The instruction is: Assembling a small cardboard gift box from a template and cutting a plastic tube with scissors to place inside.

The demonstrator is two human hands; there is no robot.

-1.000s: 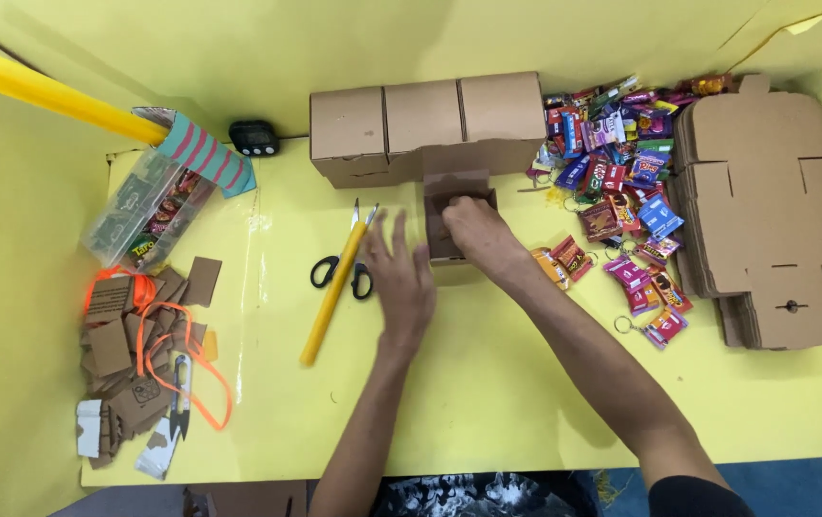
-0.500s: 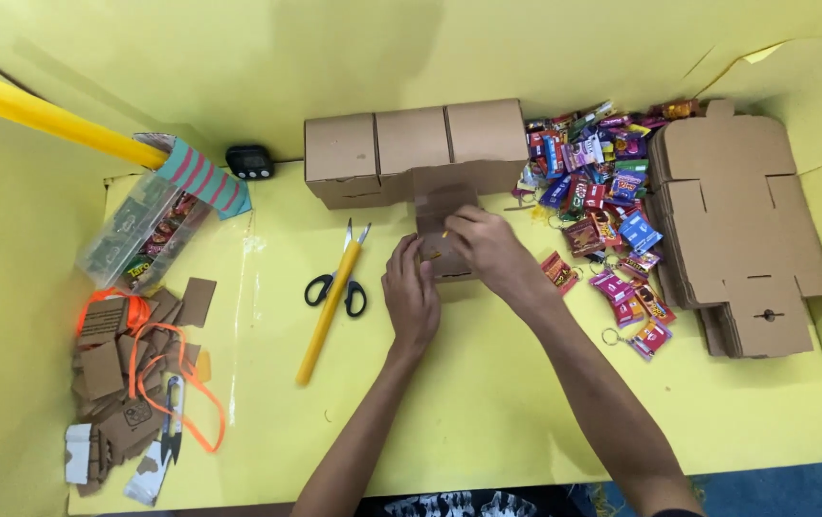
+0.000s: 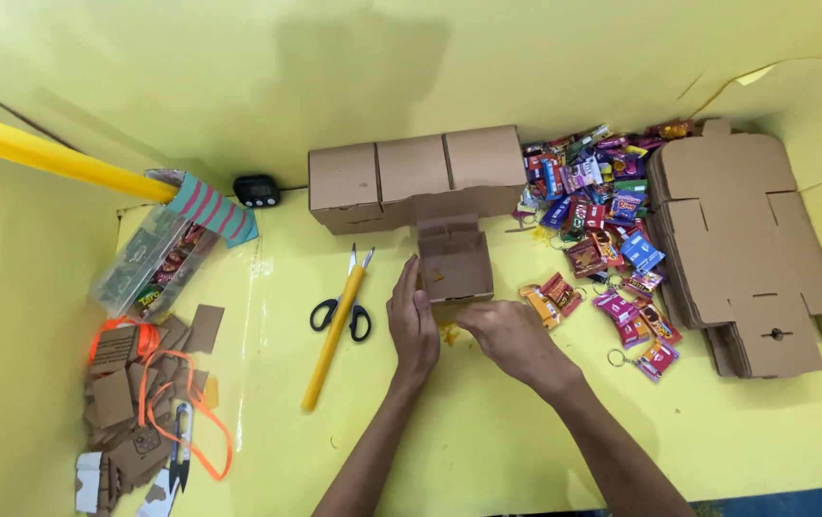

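Neither hand grips anything firmly: the left hand [image 3: 413, 325] stands edge-up, fingers straight and pressed together, its tips against the near left side of the small open box [image 3: 454, 263], while the right hand [image 3: 507, 337] hovers loosely curled just short of the box's near edge; whether it pinches the small yellow scrap [image 3: 449, 333] under it I cannot tell.

Only one hand braces the box, so a push from the left could slide or tip it, and its raised flap could crease.

Left of the hands lie scissors [image 3: 339, 314] and a yellow stick [image 3: 334, 337]. Right of them, small sachets [image 3: 612, 249] in red, pink, blue and purple lie scattered, then a stack of flat cardboard blanks [image 3: 746, 249].

Beyond the box stand three closed brown boxes [image 3: 416, 172] in a row.
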